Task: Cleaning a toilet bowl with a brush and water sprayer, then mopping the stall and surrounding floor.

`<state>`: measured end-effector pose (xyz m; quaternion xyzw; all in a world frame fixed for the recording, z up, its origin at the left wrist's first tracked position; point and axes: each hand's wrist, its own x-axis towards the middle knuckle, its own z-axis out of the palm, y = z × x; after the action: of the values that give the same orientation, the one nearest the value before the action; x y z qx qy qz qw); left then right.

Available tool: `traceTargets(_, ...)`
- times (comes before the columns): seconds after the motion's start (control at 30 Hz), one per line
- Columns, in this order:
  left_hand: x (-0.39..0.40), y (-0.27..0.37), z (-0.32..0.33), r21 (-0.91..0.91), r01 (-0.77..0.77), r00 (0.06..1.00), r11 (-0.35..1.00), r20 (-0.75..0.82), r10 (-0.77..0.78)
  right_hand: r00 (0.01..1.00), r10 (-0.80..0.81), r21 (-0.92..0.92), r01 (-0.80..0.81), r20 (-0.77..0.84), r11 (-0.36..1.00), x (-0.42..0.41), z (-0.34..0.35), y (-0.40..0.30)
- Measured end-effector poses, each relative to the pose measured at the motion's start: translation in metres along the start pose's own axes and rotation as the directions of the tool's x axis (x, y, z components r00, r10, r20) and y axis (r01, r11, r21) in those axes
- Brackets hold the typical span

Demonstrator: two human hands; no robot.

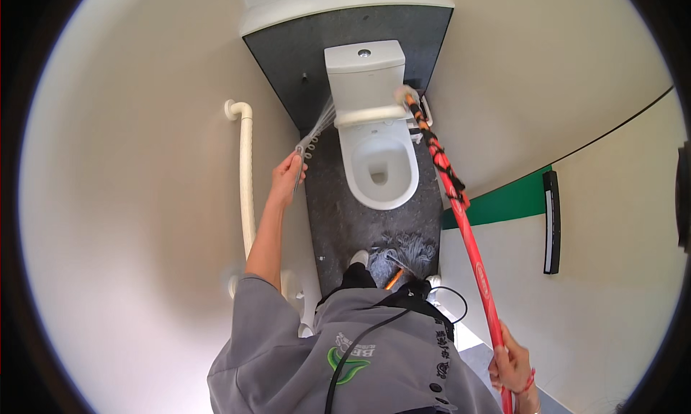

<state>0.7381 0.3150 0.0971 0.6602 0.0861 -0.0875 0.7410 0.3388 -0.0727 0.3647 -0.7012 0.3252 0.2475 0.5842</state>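
In my left hand [286, 177] is a handheld bidet sprayer [303, 145], from which streams of water run toward the left side of the toilet tank [365, 85]. My right hand [508, 359] grips a long red pole [475, 252], wrapped in black ties near its far end. A pale brush head [406, 94] tips the pole, by the tank's right side. The seat and lid [372, 115] stand raised, so the white toilet bowl [380, 166] lies uncovered with a little water inside. A coiled hose [310, 150] shows behind the sprayer.
A grey string mop [405, 252] with an orange handle [394, 278] lies on the dark floor [329, 214] by my feet. Along the left wall runs a cream grab bar [246, 182]. To the right, a black handle [550, 222] sits on the white-and-green panel [507, 201].
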Motion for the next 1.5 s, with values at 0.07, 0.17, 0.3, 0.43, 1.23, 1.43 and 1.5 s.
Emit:
traceTargets(0.07,0.003,0.001,0.009,0.007,0.024,1.000,1.000,0.007,-0.024,0.998,0.063,0.036,-0.063,-0.001,0.997,-0.012,0.004,0.013)
traceTargets(0.17,0.015,-0.013,0.013,0.007,0.069,0.997,0.998,0.021,-0.070,0.996,0.095,-0.048,-0.094,0.004,0.994,-0.010,0.007,0.026)
traceTargets(0.3,0.029,-0.034,0.034,0.032,0.112,0.993,0.993,0.040,-0.113,0.972,0.227,0.095,-0.231,0.053,0.968,0.031,-0.001,0.064)
traceTargets(0.43,0.043,-0.044,0.045,0.080,0.119,0.991,0.990,0.048,-0.123,0.971,0.216,0.157,-0.231,0.106,0.960,0.062,-0.003,0.101)
traceTargets(1.23,0.139,-0.035,0.112,0.139,0.170,0.982,0.976,0.056,-0.179,0.998,-0.036,0.093,0.031,0.050,0.995,0.196,0.016,-0.005)
traceTargets(1.43,0.141,-0.044,0.112,0.142,0.202,0.977,0.969,0.036,-0.209,0.998,-0.054,0.280,0.040,0.043,0.959,0.306,0.043,-0.051)
traceTargets(1.5,0.136,-0.051,0.108,0.132,0.197,0.978,0.971,0.039,-0.203,0.989,-0.012,0.454,-0.056,0.145,0.889,0.337,0.054,-0.061)
